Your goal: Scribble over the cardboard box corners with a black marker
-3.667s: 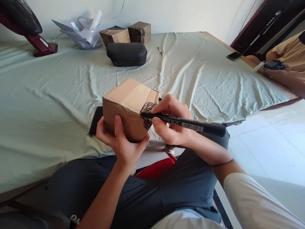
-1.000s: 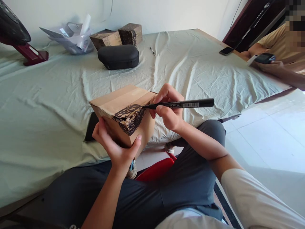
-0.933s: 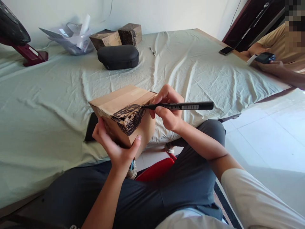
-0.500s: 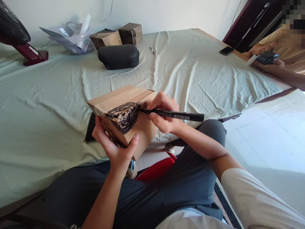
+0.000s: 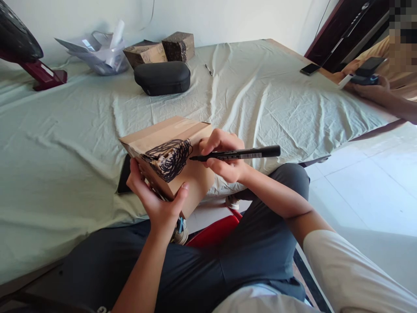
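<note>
A brown cardboard box (image 5: pixel 195 182) is tilted at the table's near edge, one battered corner covered in looping black scribble (image 5: pixel 174 158). My left hand (image 5: pixel 159 200) grips its lower left side, thumb on the front face and fingers partly hidden behind the edge. Between the thumb and fingers of my right hand (image 5: pixel 224 154) is a black marker pen (image 5: pixel 250 153), its tip pointing left beside the right border of the scribble. Whether the tip touches the cardboard I cannot tell. Behind my left fingers a dark flat object (image 5: pixel 124 174) lies partly hidden under the box.
A black zip case (image 5: pixel 162 78), scribbled boxes (image 5: pixel 178 45), a clear plastic basket (image 5: pixel 97 63) and a dark red stand (image 5: pixel 48 76) occupy the back. A small pen (image 5: pixel 208 69) and a phone (image 5: pixel 309 69) lie farther right. Another person's hands (image 5: pixel 374 84) hold dark devices at the right edge.
The marker tip has moved slightly down from the scribble's upper right edge, and the pen lies more level, its back end raised. The other person's device now shows a raised dark flap or screen.
</note>
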A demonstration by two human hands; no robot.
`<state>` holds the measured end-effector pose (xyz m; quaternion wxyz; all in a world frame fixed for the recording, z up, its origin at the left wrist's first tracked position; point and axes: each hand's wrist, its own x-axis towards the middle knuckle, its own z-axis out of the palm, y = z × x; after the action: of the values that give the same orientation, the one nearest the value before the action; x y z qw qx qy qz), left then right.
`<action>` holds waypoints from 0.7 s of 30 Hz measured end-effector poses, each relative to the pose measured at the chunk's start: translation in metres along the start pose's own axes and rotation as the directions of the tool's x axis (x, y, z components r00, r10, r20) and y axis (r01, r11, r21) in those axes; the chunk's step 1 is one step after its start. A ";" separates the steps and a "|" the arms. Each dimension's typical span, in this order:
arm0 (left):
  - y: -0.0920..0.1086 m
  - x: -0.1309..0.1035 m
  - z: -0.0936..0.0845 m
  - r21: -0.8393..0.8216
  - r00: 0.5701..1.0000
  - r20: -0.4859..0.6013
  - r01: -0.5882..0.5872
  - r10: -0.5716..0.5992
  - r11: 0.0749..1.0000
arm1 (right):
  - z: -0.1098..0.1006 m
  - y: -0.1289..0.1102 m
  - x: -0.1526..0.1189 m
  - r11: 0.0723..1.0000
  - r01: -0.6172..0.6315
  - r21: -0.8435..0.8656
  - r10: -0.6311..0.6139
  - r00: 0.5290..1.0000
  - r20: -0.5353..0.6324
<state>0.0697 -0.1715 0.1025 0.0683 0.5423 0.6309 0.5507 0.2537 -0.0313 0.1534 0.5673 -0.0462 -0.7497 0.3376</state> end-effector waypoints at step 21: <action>-0.065 0.045 -0.008 -0.217 0.983 -0.113 -0.165 0.143 0.962 | -0.111 0.041 -0.018 0.660 -0.742 -0.119 0.745 0.667 -0.023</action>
<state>0.0064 -0.1295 0.0791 0.0559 0.5511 0.5228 0.6480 0.3453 0.0426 0.1300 0.3658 -0.3767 -0.6920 0.4955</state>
